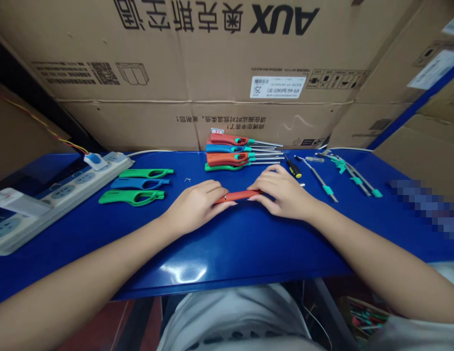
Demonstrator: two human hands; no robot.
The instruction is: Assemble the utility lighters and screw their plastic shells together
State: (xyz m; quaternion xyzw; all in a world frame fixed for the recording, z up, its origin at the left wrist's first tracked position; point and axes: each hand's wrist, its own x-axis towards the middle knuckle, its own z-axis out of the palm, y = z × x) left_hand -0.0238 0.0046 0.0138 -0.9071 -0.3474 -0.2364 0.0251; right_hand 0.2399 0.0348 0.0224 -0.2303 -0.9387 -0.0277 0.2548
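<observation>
An orange-red lighter handle [238,196] lies level between my two hands, just above the blue table. Its left end is pinched by my left hand [197,202], thumb against fingers. My right hand [280,192] grips the other end, so parts of the handle are hidden under the fingers. Beyond my hands is a stack of long-nosed lighters [227,158] in red, blue, orange and green, with metal tubes pointing right. A black and yellow screwdriver [293,167] rests behind my right hand.
Green and blue handles [133,196] lie at left beside a white power strip [78,183]. Metal tubes with teal ends [353,173] lie at right. Behind stands a cardboard panel [212,83]. The blue table's [227,278] front edge runs before me; a box of parts [365,317] is below right.
</observation>
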